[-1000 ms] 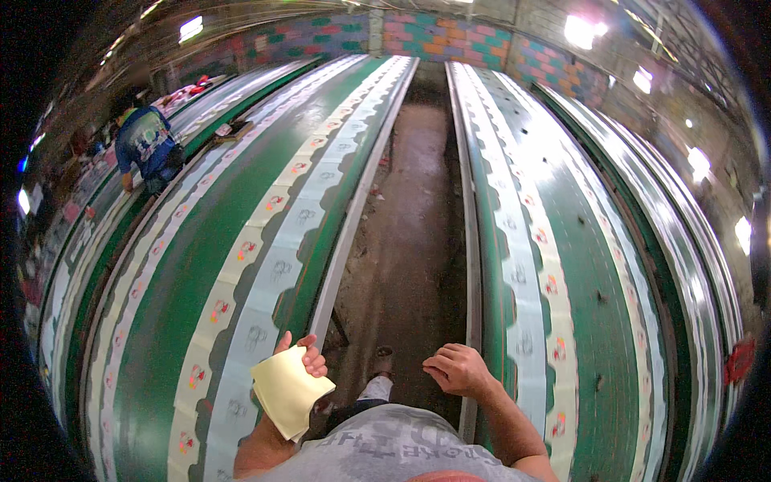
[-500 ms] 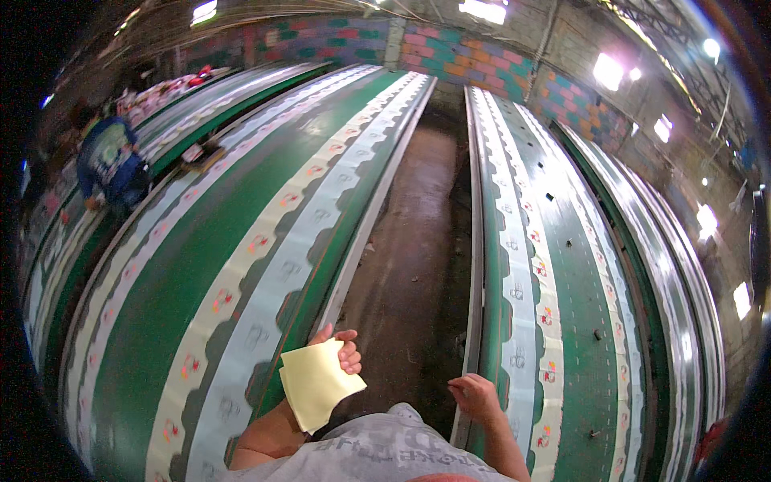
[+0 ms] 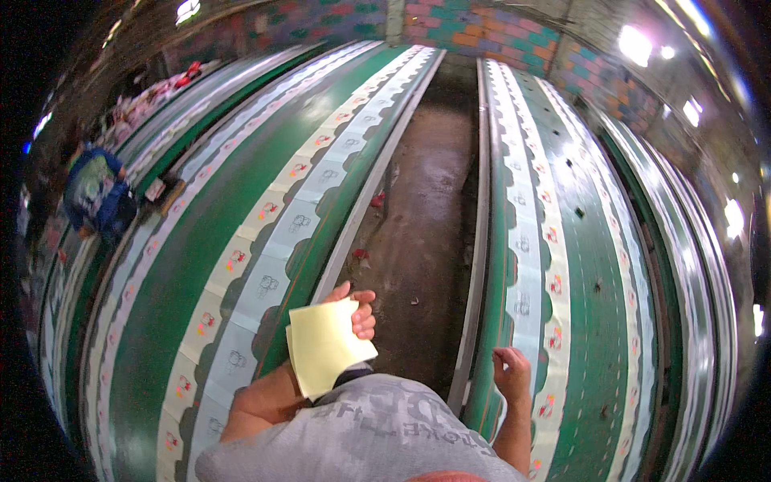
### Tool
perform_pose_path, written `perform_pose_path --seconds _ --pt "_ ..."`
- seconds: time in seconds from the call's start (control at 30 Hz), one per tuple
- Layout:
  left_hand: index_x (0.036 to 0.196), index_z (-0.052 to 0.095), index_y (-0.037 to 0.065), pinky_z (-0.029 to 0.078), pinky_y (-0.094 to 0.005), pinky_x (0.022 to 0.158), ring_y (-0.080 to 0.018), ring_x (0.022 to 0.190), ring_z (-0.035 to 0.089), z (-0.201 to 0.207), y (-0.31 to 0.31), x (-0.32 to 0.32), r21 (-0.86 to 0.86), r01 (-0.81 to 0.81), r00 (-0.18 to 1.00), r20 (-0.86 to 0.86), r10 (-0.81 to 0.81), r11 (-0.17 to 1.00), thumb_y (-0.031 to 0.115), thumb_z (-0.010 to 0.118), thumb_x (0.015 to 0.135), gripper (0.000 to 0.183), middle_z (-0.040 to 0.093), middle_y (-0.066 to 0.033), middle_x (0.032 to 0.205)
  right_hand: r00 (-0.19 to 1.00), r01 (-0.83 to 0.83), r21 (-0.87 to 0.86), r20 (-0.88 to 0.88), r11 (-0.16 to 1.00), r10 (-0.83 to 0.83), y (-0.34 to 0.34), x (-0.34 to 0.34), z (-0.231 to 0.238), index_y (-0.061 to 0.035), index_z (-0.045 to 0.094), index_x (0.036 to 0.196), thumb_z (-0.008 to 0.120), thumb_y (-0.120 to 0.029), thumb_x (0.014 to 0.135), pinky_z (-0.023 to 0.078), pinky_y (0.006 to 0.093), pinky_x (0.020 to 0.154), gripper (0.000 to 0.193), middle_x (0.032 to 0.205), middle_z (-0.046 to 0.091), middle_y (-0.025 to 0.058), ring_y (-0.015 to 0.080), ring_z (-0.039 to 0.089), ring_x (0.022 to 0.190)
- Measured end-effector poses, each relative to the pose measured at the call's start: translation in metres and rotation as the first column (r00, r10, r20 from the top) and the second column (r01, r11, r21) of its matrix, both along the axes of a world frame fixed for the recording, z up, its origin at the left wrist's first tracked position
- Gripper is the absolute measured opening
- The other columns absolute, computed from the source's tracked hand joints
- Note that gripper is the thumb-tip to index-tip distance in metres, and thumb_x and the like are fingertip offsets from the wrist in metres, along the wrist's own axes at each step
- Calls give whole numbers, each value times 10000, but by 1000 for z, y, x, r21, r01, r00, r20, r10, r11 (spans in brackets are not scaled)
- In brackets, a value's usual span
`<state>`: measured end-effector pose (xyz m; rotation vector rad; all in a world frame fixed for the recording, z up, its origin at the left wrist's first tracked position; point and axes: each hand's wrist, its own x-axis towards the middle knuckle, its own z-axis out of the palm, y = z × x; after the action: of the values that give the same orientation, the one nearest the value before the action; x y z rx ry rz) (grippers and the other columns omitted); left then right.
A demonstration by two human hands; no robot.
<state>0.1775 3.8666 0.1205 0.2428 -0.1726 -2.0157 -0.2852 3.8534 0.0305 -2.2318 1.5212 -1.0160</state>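
My left hand (image 3: 363,317) is closed round a small stack of pale yellow sheets (image 3: 325,341), with the thumb and fingers at their right edge. I cannot tell whether they are cloth or paper. The stack is held above the right edge of the left green table (image 3: 277,333). My right hand (image 3: 511,373) hangs over the near left edge of the right green table (image 3: 586,337), its fingers curled together and nothing visible in them. Rows of light blue pieces (image 3: 267,283) and printed yellow pieces (image 3: 234,261) lie along the left table. Similar rows run along the right table.
Between the two long tables runs a dark, shiny aisle floor (image 3: 426,185) with red scraps (image 3: 360,254) on its left side. More long tables (image 3: 683,241) stand to the right. At the far left a person (image 3: 100,193) bends over another table. A coloured block wall (image 3: 482,28) closes the far end.
The view has tilted down and shifted along the aisle. My left hand still grips the yellow stack. My right hand has risen and moved right, over the right table's edge.
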Motion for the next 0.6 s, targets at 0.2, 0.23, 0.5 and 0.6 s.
perform_pose_path --seconds 0.2,0.23,0.5,0.6 --pt "1349 741 11 469 -360 717 -191 734 532 -2 -165 29 -60 -130 992 -6 130 990 491 523 1187 552 539 -35 760 953 -294 -103 -111 950 283 -222 87 56 -87 803 1123 764 16 924 613 462 787 227 912 751 133 364 747 864" --pt "1346 742 10 466 -364 724 -196 738 527 -16 -195 38 -93 -141 990 -38 138 986 487 514 1190 552 538 -35 763 940 -329 -109 -127 938 315 -262 99 62 -87 803 1119 769 13 922 615 460 788 223 916 754 127 361 748 866" --pt "1315 780 35 477 -386 712 -213 718 530 -90 -463 95 46 -249 961 -110 253 967 487 484 1194 554 546 -43 714 898 -408 -86 -221 909 382 -544 146 97 -86 786 1066 801 -13 908 631 444 787 175 923 764 113 345 766 879" --pt "1280 792 27 488 -386 700 -217 705 539 -59 -565 86 123 -137 986 -79 147 983 469 495 1189 540 551 -44 687 963 -251 -28 -110 968 247 -617 127 72 -69 787 1040 798 -2 898 630 437 783 157 929 771 127 343 771 868"
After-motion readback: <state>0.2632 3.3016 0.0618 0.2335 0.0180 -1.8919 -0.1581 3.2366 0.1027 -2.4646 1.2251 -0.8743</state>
